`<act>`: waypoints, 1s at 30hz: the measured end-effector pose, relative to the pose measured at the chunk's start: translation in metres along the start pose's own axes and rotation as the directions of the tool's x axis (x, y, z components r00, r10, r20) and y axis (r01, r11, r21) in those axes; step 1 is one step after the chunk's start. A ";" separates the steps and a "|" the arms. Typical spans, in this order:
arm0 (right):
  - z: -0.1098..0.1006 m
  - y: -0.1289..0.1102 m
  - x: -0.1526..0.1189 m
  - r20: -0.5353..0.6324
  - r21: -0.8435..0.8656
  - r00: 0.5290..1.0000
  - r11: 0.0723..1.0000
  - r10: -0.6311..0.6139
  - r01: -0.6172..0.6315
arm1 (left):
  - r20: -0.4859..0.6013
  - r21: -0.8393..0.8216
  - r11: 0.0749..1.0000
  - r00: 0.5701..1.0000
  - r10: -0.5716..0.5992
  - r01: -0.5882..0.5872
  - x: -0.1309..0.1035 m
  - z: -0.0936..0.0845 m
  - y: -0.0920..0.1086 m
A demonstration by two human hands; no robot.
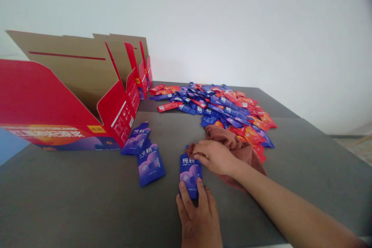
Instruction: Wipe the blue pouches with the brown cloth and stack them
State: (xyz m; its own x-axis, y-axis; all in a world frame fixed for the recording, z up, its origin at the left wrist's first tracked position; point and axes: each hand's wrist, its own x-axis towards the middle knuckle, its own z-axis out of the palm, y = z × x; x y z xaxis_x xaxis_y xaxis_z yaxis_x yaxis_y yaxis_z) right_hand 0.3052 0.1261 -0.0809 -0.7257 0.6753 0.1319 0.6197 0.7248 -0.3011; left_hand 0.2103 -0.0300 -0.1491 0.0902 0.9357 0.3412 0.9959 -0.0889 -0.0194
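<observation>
At the middle of the clock, blue pouch (189, 172): lying face up on the gray table (87, 193), with white writing and purple round shapes on its front; a bit hidden at both ends.

Left hand (199, 217): at 6 o'clock, pressing on the low end of the blue pouch with fingers apart; cannot tell if pinching it too.

Right hand (215, 157): at 2 o'clock, closed on a brown cloth (247, 151), holding a small wad of it against the top end of the blue pouch.

Right arm (276, 197): stretched in from 4 o'clock, over the table.

Rest of the brown cloth: crumpled at 2 o'clock, past the right hand, covering some of the near side of the big pile (235, 114).

Big pile: at 1 o'clock, all messy, made of red and blue pouches heaped toward the back.

Two loose pouches (151, 166): at 9 and 10 o'clock, both blue, overlapping, with the farther one just beside the front box.

Front box (113, 124): at 10 o'clock, big, red outside, tan inside, open on top; too deep to see the bottom.

Boxes behind (142, 81): in a row at 11 o'clock, partly blocked by the front box.

White wall (217, 27): at 12 o'clock, behind everything.
</observation>
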 end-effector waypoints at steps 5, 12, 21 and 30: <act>-0.002 -0.018 -0.008 -0.041 0.084 0.987 0.984 -0.155 0.158 | -0.010 -0.004 1.000 1.000 -0.012 0.012 0.000 0.000 0.002; 0.002 -0.018 -0.004 0.073 0.088 0.986 0.986 -0.151 0.145 | 0.000 0.002 1.000 1.000 -0.009 0.009 0.001 -0.002 0.001; 0.001 -0.002 -0.003 -0.082 0.066 0.997 0.998 -0.015 0.020 | -0.005 -0.004 1.000 1.000 -0.015 0.015 0.002 -0.006 0.002; 0.003 -0.017 -0.005 0.058 0.062 0.987 0.988 -0.147 0.144 | 0.008 0.000 1.000 1.000 -0.019 0.019 0.001 -0.004 0.002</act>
State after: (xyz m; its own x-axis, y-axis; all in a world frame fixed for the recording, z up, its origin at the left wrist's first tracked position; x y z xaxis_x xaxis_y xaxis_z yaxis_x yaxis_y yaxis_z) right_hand 0.2969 0.1100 -0.0791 -0.8251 0.5520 0.1202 0.4890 0.8044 -0.3372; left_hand 0.2128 -0.0306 -0.1448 0.0716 0.9400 0.3335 0.9974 -0.0713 -0.0133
